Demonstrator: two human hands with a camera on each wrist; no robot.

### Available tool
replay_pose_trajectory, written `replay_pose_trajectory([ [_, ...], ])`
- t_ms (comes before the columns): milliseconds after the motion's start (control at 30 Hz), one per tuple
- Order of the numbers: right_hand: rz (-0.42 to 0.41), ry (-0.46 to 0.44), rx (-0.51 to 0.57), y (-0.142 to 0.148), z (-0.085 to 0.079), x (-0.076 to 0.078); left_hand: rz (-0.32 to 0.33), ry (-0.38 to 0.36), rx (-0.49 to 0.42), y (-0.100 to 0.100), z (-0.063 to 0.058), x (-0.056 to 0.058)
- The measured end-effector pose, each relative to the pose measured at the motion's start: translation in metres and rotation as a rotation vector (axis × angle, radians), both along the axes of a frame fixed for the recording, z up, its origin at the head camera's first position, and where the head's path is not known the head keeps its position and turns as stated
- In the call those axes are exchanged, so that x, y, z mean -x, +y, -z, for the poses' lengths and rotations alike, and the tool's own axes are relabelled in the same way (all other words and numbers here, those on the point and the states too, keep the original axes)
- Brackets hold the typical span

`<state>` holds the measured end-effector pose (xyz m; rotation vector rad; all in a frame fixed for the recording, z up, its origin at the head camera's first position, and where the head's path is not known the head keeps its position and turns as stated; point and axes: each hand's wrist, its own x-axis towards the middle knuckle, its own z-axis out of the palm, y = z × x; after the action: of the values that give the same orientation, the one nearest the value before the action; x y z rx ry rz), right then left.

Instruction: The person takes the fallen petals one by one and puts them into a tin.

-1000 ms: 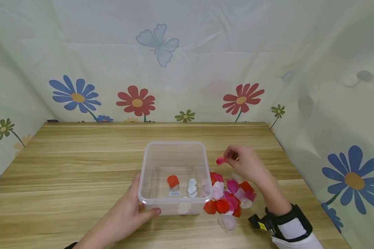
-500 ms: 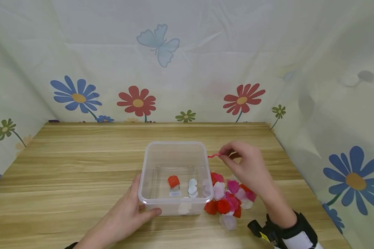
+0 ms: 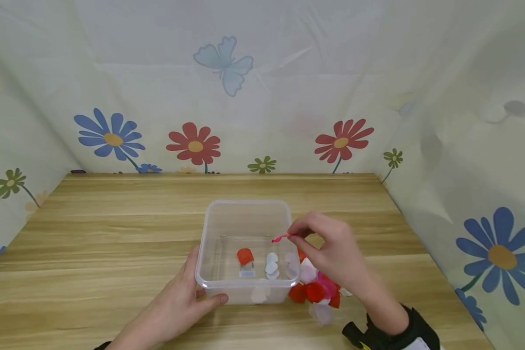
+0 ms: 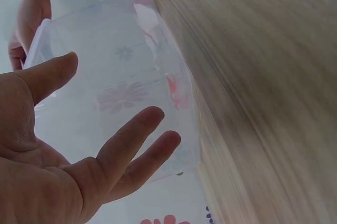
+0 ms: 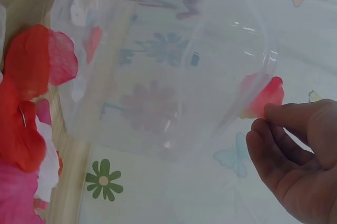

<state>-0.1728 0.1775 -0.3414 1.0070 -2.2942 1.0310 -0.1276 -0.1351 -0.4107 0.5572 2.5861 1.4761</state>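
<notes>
A clear square plastic container [image 3: 247,286] stands on the table. Inside it lie a red petal [image 3: 245,256] and several white petals [image 3: 271,266]. My left hand [image 3: 181,296] rests against its left front corner; in the left wrist view the thumb and spread fingers lie along the clear wall. With thumb and fingertips my right hand [image 3: 332,250] pinches a pink petal [image 3: 281,237] just over the container's right side. In the right wrist view that petal [image 5: 268,97] shows at the rim, partly behind the clear plastic.
A loose pile of red, pink and white petals [image 3: 315,291] lies right of the container, partly under my right forearm. The wooden table [image 3: 135,209] ends at a flower-printed cloth backdrop [image 3: 267,107] behind and at the sides.
My right hand has carried the pink petal leftward from above the pile, past the container's right rim. The left hand keeps its place at the container.
</notes>
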Motion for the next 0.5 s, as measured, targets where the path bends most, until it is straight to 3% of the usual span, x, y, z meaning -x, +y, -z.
replay_pose_trajectory([
  [200,-0.024,-0.012,-0.026,-0.0053,0.0051,0.0002,-0.004,-0.01,0.004,-0.0007,0.0005,0.0001],
  [500,0.039,0.007,-0.057,-0.0013,0.0044,-0.0003,0.013,-0.005,-0.016,-0.0008,0.0014,0.0],
])
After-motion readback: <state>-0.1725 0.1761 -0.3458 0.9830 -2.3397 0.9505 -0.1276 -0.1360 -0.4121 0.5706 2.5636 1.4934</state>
